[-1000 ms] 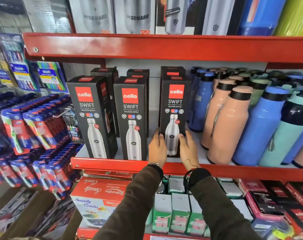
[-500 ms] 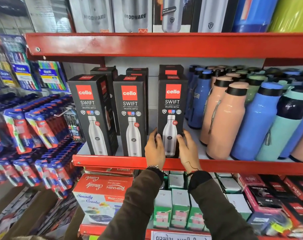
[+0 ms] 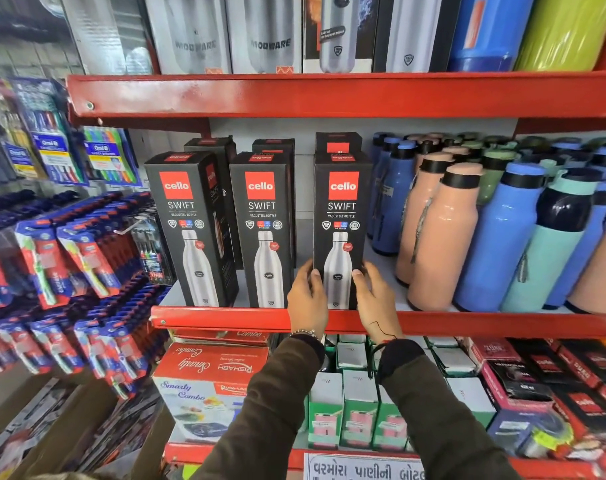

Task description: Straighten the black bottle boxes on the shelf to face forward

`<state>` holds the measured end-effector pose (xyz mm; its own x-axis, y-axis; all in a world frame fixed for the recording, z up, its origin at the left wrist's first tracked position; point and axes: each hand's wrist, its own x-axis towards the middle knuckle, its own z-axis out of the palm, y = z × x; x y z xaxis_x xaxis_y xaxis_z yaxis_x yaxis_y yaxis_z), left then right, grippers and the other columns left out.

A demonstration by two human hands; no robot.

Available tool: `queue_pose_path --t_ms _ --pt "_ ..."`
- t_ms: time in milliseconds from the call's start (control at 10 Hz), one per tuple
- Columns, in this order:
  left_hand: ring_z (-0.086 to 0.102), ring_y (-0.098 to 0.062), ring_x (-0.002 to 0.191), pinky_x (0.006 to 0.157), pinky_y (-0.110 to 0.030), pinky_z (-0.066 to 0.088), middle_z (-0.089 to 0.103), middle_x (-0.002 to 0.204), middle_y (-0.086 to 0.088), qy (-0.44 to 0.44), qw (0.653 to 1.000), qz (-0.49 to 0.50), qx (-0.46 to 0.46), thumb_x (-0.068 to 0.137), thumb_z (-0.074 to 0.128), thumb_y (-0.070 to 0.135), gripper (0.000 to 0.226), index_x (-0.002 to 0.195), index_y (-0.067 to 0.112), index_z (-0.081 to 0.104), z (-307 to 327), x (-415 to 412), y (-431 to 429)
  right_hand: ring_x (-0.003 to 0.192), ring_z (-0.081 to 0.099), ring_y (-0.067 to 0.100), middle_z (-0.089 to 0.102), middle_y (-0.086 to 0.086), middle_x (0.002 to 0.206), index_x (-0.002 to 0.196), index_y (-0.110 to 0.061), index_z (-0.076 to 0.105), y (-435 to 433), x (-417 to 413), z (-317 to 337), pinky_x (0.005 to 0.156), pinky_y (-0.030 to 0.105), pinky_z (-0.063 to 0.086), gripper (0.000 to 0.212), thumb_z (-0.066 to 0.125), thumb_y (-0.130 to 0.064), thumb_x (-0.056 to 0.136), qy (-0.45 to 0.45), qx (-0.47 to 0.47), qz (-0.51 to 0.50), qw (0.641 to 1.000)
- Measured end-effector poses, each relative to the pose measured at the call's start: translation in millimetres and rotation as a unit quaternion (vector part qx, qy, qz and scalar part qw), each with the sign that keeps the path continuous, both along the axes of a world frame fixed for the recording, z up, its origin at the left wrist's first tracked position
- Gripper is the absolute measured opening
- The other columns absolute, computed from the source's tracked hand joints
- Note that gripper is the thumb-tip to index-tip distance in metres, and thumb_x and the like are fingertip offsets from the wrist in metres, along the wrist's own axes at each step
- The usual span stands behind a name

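Note:
Three black Cello Swift bottle boxes stand in a front row on the red shelf (image 3: 225, 318). The left box (image 3: 187, 226) is turned, showing its right side panel. The middle box (image 3: 263, 230) faces nearly forward. The right box (image 3: 341, 216) faces forward, upright at the shelf's front edge. My left hand (image 3: 306, 296) grips its lower left edge and my right hand (image 3: 374, 296) its lower right edge. More black boxes (image 3: 338, 145) stand in a row behind, mostly hidden.
Peach bottles (image 3: 440, 237) and blue bottles (image 3: 499, 237) crowd the shelf just right of the held box. Toothbrush packs (image 3: 69, 258) hang at the left. An upper shelf (image 3: 329, 95) carries steel bottle boxes. Small boxes (image 3: 357, 410) fill the shelf below.
The right box has turned from slightly angled to square-on while both hands stay on its lower edges. The view has shifted a little.

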<state>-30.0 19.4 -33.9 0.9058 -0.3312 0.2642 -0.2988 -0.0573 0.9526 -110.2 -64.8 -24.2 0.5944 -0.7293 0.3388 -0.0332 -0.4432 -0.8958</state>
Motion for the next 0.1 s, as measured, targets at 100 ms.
queue_pose_path --t_ms 100 --pt "0.046 -0.018 0.140 0.106 -0.017 0.030 0.050 0.151 -0.007 -0.010 1.000 -0.019 -0.002 0.106 0.042 0.024 0.046 0.150 0.011 0.041 0.4 -6.8 2.8 0.114 0.046 0.005 0.051 -0.010 0.121 0.139 -0.018 0.049 0.8 -4.4 2.4 0.094 0.018 0.031 0.038 0.044 -0.027 0.103 -0.011 0.007 -0.006 1.000"
